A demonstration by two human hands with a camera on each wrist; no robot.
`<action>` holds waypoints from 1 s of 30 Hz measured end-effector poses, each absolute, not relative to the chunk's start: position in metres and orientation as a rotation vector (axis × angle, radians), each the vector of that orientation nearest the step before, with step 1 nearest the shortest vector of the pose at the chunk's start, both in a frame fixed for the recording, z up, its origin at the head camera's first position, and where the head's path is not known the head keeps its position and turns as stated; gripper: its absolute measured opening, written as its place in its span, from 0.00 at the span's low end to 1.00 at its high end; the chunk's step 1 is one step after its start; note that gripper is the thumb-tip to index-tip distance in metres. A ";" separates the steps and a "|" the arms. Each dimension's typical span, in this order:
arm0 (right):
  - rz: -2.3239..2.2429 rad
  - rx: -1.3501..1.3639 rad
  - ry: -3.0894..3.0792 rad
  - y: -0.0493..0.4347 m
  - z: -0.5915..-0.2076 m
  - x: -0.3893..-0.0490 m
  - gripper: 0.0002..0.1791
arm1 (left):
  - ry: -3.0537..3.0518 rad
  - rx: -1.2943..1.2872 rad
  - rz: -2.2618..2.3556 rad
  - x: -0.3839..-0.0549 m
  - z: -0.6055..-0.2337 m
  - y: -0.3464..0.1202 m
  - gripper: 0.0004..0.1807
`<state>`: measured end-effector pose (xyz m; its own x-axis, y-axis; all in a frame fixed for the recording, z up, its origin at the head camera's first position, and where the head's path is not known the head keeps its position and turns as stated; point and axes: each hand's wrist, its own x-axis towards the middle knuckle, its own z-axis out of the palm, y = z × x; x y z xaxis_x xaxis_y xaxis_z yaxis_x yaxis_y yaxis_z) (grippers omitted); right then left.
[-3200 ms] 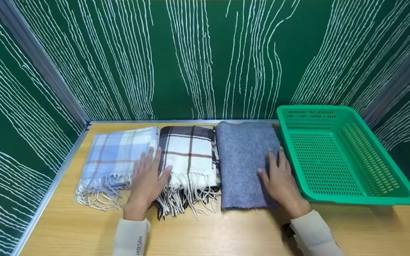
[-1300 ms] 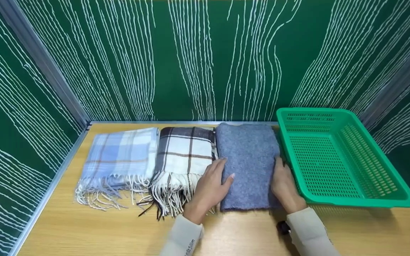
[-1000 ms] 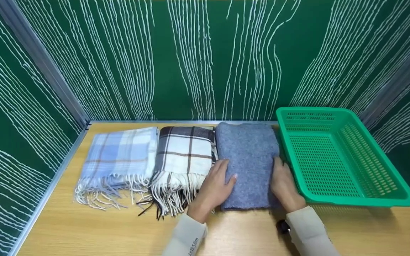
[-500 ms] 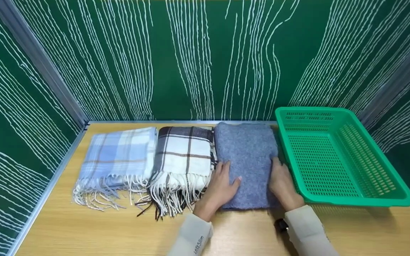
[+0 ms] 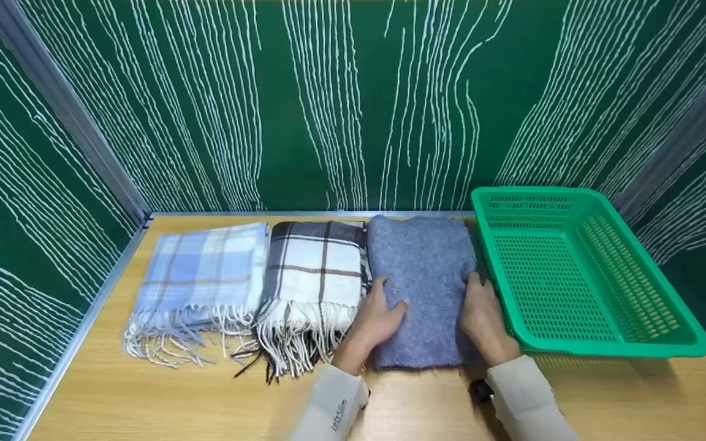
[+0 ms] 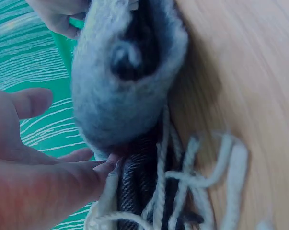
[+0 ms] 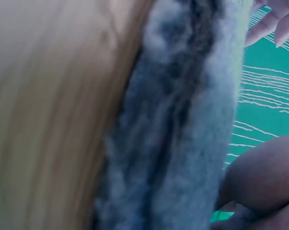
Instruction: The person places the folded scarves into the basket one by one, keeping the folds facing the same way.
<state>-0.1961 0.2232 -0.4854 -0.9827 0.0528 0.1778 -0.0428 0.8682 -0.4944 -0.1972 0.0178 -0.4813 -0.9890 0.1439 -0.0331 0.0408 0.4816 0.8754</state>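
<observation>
A folded grey-blue woollen scarf lies on the table between both hands. My left hand is at its left edge, thumb over the top. In the left wrist view, the left hand has its thumb apart from the wool and its fingertips between the grey scarf and dark fringed cloth. My right hand is at the grey scarf's right edge; its fingertips are mostly hidden. In the right wrist view the folded layers of the scarf show, with part of the right hand beside them.
Left of the grey scarf lies a folded brown-and-white checked scarf with fringes, then a light-blue plaid scarf. A green perforated basket stands on the right, near the right hand. Green panels with white lines enclose the wooden table.
Over three seconds my left hand has moved right from between the plaid and checked scarves to the grey scarf's left edge. My right hand has stayed by its right edge, its fingers now less visible.
</observation>
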 end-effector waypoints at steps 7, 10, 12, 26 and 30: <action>0.796 -0.009 -2.781 0.222 -0.483 -0.194 0.16 | 2.644 0.150 1.653 -0.197 -0.482 0.017 0.33; 0.819 -0.018 -2.736 0.221 -0.483 -0.193 0.12 | 2.626 0.132 1.691 -0.198 -0.482 0.018 0.33; 0.836 -0.034 -2.713 0.219 -0.482 -0.193 0.10 | 2.613 0.117 1.715 -0.198 -0.481 0.018 0.32; 0.844 -0.081 -2.677 0.215 -0.482 -0.195 0.03 | 2.591 -0.009 1.700 -0.200 -0.477 0.015 0.36; 0.821 -0.052 -2.639 0.212 -0.481 -0.194 0.05 | 2.552 -0.016 1.718 -0.200 -0.476 0.012 0.40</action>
